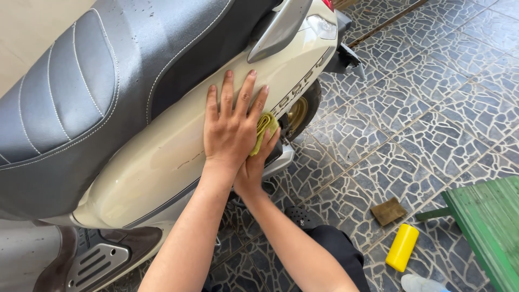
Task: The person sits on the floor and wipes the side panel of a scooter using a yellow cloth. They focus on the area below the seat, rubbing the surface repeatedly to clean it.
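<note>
My left hand [231, 132] lies flat with its fingers spread on the cream side panel [162, 162] of a scooter, and it covers most of my right hand. My right hand [253, 168] comes up from below and grips a folded yellow-green cloth [265, 126] pressed against the panel. The cloth peeks out at the right edge of my left hand, near the rear wheel [303, 111]. Above the panel are the grey and black seat [81, 92] and a silver grab rail [278, 27].
A yellow cylindrical bottle [401, 247] and a brown sponge [388, 211] lie on the patterned tile floor [432, 108] at the lower right. A green wooden stool [489, 227] stands at the right edge. The scooter's footrest [97, 265] is at the lower left.
</note>
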